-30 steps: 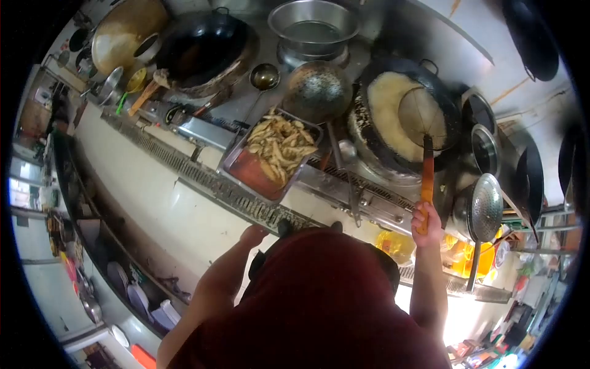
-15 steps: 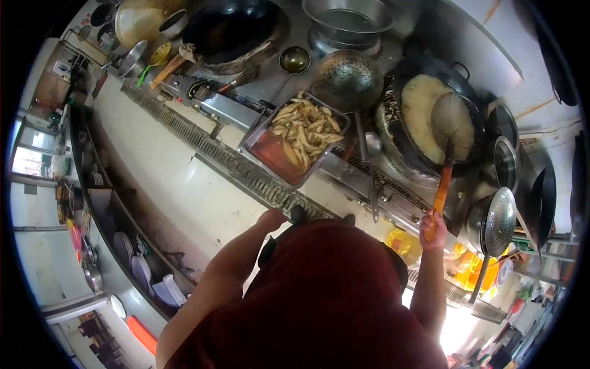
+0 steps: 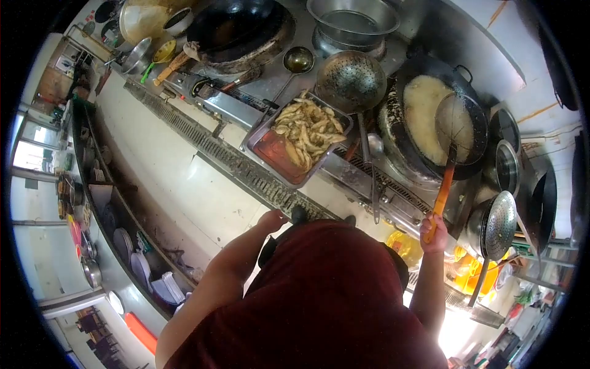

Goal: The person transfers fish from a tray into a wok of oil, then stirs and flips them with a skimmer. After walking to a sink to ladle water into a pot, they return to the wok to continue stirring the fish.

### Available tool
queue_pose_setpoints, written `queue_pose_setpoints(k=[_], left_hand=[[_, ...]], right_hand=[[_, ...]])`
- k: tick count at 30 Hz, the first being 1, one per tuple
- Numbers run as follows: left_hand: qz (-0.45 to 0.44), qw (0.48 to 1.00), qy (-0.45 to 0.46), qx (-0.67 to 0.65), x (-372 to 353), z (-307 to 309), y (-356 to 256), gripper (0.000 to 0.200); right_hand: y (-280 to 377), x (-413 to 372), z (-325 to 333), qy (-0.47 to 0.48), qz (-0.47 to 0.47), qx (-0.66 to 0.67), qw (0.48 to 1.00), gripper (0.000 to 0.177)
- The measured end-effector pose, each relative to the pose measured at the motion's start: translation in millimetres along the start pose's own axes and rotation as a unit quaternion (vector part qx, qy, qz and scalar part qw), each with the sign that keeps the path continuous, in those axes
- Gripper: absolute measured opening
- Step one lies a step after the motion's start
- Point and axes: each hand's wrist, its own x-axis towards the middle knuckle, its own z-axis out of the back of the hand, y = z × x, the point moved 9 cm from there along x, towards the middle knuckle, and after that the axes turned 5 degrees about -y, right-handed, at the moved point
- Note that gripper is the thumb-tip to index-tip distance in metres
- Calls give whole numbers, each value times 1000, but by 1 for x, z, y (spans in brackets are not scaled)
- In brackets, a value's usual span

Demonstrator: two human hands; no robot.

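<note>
Since the earlier frame the skimmer (image 3: pixel 446 175) has edged a little toward the far side of the wok (image 3: pixel 388 132), and the hands have barely shifted. The right hand (image 3: pixel 434 229) is clenched around the end of its orange handle, arm stretched forward, with the mesh over the foaming oil (image 3: pixel 421 107). The left hand (image 3: pixel 272 219) rests at the counter edge (image 3: pixel 203 203), near the tray (image 3: pixel 276 154) of fried pieces (image 3: pixel 307 126). Whether its fingers are curled or spread cannot be told.

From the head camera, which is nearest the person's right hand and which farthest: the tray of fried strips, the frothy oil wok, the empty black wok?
1. Frothy oil wok, straight ahead of the right hand, at the far end of the skimmer.
2. Tray of fried strips, further to the left.
3. Empty black wok, far left at the back.
</note>
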Motion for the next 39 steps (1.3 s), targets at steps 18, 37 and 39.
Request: queue_pose_setpoints(k=[18,37,39], left_hand=[[-103,984,12,147,-10,12,-41,28],[-180,974,14,134,26,-28,-9,39],[-161,978,35,131,-15,14,-58,37]], right_hand=[[-2,1,-1,27,-19,6,999,22],[-1,-2,-4,25,-6,4,1000,28],[0,-1,-4,28,-3,1,1000,18]])
